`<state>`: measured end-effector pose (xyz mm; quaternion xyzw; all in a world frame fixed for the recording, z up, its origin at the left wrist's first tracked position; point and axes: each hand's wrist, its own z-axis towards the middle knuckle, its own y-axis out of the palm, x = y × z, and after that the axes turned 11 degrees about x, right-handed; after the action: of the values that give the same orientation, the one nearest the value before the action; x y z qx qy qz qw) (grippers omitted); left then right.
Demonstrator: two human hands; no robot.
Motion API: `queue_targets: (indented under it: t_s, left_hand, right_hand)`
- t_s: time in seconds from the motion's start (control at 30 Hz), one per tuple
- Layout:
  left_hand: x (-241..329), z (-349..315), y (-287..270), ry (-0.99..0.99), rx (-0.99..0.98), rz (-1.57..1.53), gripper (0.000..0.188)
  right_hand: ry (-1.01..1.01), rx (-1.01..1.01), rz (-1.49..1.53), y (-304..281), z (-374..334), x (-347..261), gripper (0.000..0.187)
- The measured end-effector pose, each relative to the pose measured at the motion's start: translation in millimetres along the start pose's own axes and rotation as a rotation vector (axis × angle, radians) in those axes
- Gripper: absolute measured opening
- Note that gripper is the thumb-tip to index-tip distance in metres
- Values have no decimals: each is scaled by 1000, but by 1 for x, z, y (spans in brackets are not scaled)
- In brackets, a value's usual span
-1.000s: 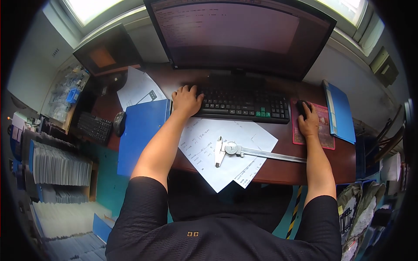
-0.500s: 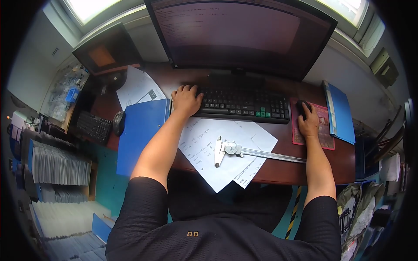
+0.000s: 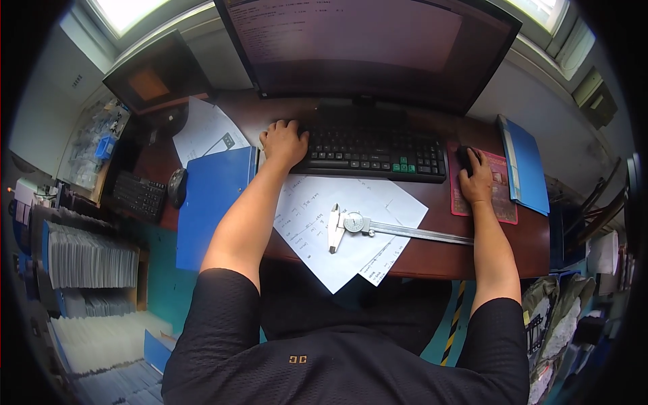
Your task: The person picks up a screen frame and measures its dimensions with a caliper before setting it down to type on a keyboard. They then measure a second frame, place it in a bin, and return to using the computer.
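Observation:
My left hand [image 3: 285, 144] rests at the left end of a black keyboard [image 3: 368, 150], fingers spread over the keys and holding nothing. On the right, my right hand [image 3: 478, 182] is closed over a black computer mouse [image 3: 465, 157], which sits on a red mouse pad [image 3: 500, 183]. Between my forearms, a dial caliper [image 3: 354, 222] lies across handwritten white papers [image 3: 322, 260]. Its beam runs right until my right forearm covers the end. A blue folder [image 3: 214, 199] lies beside my left forearm.
A large monitor [image 3: 364, 50] stands behind the keyboard. To the left are a smaller screen [image 3: 152, 84], a second keyboard [image 3: 139, 196] and another mouse [image 3: 177, 187]. Another blue folder [image 3: 528, 169] lies at the desk's right. Stacked files [image 3: 91, 253] fill the lower left.
The whole view has shifted slightly, so the desk items appear a little higher and further left. Both hands stay in place at the keyboard and mouse.

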<state>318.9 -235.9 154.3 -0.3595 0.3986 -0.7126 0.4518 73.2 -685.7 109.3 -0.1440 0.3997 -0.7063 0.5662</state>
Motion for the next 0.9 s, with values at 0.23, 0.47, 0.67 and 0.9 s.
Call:
queue_targets:
  t_s: [0.23,0.47,0.67,0.9]
  left_hand:
    - [19,8,-7,-89,-69,90,53]
    - [13,-4,-6,-61,-70,54,61]
    - [4,-41,-5,163,-24,-128,62]
    - [28,-74,-12,425,-104,-263,60]
  right_hand:
    - [0,-6,-1,-1,-1,1,60]
    - [-8,3,-11,-2,-3,1,61]
    - [9,-2,-29,-1,-1,1,61]
    - [17,0,-31,-2,0,2,60]
